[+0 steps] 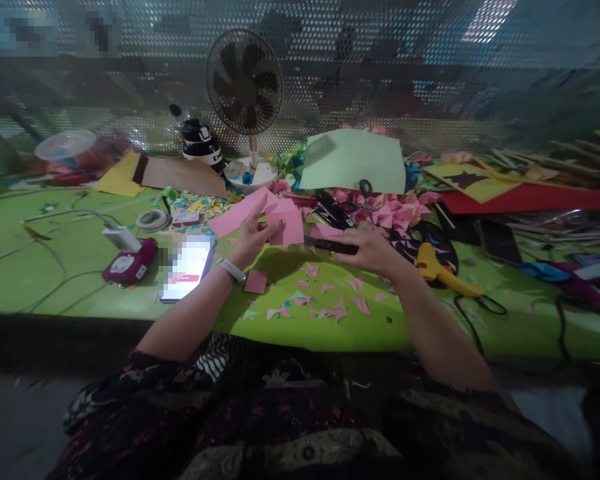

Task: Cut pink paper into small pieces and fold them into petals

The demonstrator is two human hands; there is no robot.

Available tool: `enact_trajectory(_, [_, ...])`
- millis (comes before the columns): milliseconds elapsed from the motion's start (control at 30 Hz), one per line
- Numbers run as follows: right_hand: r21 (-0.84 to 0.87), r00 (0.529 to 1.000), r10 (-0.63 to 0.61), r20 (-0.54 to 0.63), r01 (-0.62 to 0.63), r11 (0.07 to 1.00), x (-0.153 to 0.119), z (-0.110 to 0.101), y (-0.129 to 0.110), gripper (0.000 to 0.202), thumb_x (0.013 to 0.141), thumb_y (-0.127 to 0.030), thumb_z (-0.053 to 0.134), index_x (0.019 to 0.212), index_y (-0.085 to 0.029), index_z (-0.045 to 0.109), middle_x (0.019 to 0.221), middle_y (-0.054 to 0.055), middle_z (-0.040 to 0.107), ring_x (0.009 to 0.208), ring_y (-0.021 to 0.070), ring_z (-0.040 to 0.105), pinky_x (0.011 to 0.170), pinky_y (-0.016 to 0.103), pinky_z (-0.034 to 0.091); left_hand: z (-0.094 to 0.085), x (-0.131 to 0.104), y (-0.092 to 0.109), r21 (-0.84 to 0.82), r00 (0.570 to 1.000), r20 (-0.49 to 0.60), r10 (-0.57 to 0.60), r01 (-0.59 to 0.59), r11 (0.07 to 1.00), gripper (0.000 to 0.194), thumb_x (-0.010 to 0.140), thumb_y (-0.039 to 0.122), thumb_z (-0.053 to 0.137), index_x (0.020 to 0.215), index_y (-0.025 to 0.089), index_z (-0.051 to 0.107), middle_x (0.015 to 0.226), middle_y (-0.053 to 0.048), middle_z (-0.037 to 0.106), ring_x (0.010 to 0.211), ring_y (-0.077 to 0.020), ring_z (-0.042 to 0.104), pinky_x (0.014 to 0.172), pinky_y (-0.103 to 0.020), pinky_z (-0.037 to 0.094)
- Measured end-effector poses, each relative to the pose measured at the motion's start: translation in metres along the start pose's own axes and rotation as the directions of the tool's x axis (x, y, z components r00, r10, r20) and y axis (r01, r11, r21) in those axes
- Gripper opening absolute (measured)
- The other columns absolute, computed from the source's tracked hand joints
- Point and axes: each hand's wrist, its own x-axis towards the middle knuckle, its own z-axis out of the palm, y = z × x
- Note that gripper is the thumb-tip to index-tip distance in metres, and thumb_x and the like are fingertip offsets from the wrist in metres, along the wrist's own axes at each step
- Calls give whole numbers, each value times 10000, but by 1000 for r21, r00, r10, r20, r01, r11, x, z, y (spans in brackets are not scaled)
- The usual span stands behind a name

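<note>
My left hand (pixel 253 238) is closed on a square of pink paper (pixel 291 227), with the thumb on its face. A larger pink sheet (pixel 240 210) lies behind these fingers. To the right, my right hand (pixel 367 250) is closed around black scissors (pixel 333 245), their tip beside the right edge of the pink square. Another piece of pink paper (pixel 326 231) shows just behind the scissors. Below the hands, small pink scraps (pixel 337 308) are scattered on the green table (pixel 280 337). A small pink square (pixel 255 281) lies near my left wrist.
A lit phone (pixel 187 270) and a purple power block (pixel 130 261) are at left. Behind stand a fan (pixel 245 83) and a dark bottle (pixel 200 143). A pale green sheet (pixel 353 160) rests above pink paper pieces (pixel 395 212). A yellow glue gun (pixel 443 272) lies right.
</note>
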Motion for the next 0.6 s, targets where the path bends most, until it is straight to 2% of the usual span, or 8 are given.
enact_trajectory(133, [-30,1000,-3,-12,2,1000,1,2,-5,424,849,-334,639,1260,-280,725,1112,59,762,940,233,710,796,347,546,1,0,-1,2,1000,-1,5,-5,1000,823,691,290,870,1444,233,543,709,19,662,570,-81,524,561,-213,441])
enact_trajectory(267, [4,999,-29,22,29,1000,2,3,-9,395,856,-329,640,1236,-284,738,1097,58,769,956,240,709,812,356,547,1,0,-1,3,1000,0,4,-4,1000,825,690,270,872,1445,228,540,649,44,628,541,-65,481,548,-194,425])
enact_trajectory(467, [3,995,-45,85,45,999,1,4,-13,375,854,-328,656,1215,-280,745,1028,52,766,890,216,703,755,328,532,1,3,1,-84,998,-46,33,-36,996,810,691,258,868,1433,276,545,964,-27,731,655,-80,576,655,-219,506])
enact_trajectory(533, [7,996,-42,82,42,999,1,2,-16,366,851,-330,660,1202,-280,750,1038,53,768,891,220,705,754,335,538,1,4,1,-97,998,-67,20,-26,995,816,693,253,869,1438,281,540,938,-14,729,645,-78,572,649,-216,505])
enact_trajectory(600, [13,998,-21,60,20,1000,0,-1,-16,371,840,-332,666,1198,-286,753,1054,50,771,883,229,711,755,349,552,0,4,2,-111,997,-79,-13,4,994,829,688,256,876,1443,280,537,819,19,705,610,-75,558,617,-208,490])
